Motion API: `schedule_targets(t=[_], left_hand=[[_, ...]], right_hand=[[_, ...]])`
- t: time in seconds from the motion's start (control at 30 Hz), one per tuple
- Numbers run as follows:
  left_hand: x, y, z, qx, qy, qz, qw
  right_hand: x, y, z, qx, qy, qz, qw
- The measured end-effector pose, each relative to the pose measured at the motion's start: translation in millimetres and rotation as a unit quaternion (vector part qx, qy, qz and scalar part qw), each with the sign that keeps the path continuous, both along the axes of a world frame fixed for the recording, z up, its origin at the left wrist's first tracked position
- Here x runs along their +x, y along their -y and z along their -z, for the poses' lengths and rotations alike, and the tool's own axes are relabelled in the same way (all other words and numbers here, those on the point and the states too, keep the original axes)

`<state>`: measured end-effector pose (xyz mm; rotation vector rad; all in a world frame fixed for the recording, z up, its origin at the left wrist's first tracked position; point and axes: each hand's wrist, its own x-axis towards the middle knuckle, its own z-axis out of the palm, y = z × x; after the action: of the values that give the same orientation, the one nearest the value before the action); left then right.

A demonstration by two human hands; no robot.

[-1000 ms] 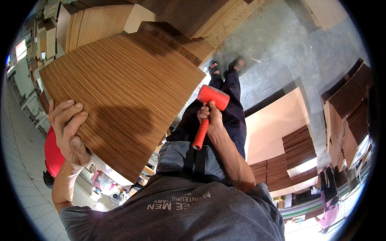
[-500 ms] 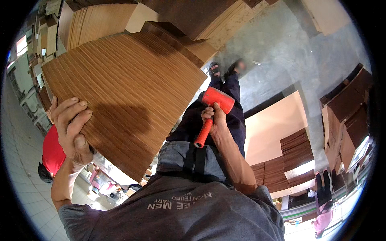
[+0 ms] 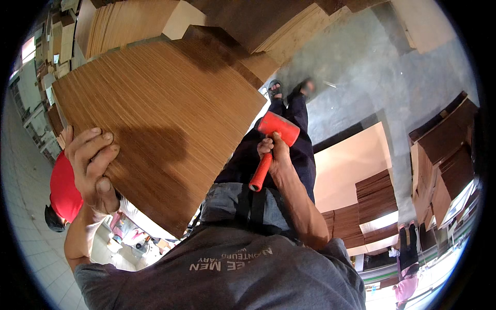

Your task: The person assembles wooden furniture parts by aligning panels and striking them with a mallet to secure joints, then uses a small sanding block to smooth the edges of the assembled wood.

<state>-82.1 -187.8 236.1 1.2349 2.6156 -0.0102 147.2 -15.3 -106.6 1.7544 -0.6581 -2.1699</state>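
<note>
A large brown wood-grain panel fills the left of the view, tilted at an angle. My left hand is at its lower left edge, fingers bent over onto the wood-grain face and thumb lower down on the same edge; the palm side is hidden. In front of my waist, my right hand is closed round the handle of a red mallet, just below its head. The handle end points down toward my belt, and the mallet is apart from the panel.
Stacks of boards stand beyond the panel. On the grey floor at the right lie a pale board and dark brown panels, with more boards further right. A person in red is at the left, another in pink at the lower right.
Both hands, the panel and the mallet stay almost in place. The surroundings shift slightly in view, and the person in red appears a little further left.
</note>
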Motion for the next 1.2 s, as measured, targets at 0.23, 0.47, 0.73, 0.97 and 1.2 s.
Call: schedule_targets(t=[0.23,0.47,0.73,0.97,1.2], left_hand=[[0,2,-1,-0.001,0.005,-0.006,1.000],[2,2,-1,0.002,0.002,-0.023,1.000],[0,3,-1,-0.002,0.009,-0.019,1.000],[0,4,-3,-0.007,0.013,-0.015,1.000],[-1,4,-3,-0.018,0.011,-0.012,1.000]], right_hand=[[0,-8,-24,-0.012,-0.021,0.014,1.000],[-16,-7,-43,0.000,-0.031,0.012,0.999],[-24,-7,-59,-0.004,-0.009,-0.003,1.000],[-4,-4,-21,0.026,0.009,0.000,1.000],[-7,3,16,-0.019,-0.035,-0.009,0.999]])
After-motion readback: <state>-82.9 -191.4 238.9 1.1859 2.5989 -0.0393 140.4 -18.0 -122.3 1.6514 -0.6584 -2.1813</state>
